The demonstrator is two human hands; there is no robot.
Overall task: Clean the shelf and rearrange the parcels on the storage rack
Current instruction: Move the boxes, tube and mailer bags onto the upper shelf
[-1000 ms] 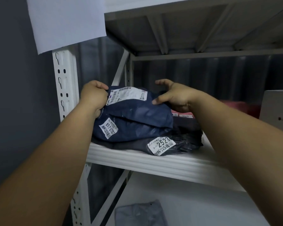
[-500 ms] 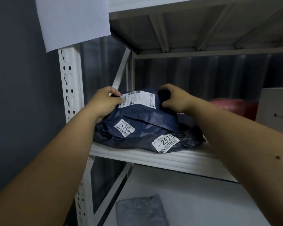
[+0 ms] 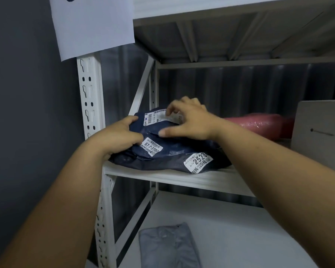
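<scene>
Right hand (image 3: 190, 120) now unclenched atop parcel (image 3: 174, 146)

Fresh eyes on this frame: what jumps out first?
Both hands meet on a stack of dark blue parcels at the left end of the middle shelf: the left hand grips the stack's left edge, the right hand is spread over the top one. Next, the white label reading 2523 on the bottom parcel, and a grey parcel lying alone on the shelf below.

My navy parcels (image 3: 174, 149) carry white labels with black barcodes and digits. Right of them lies a red parcel (image 3: 259, 123); below them a grey parcel (image 3: 168, 246) on the white rack (image 3: 182, 179).
</scene>
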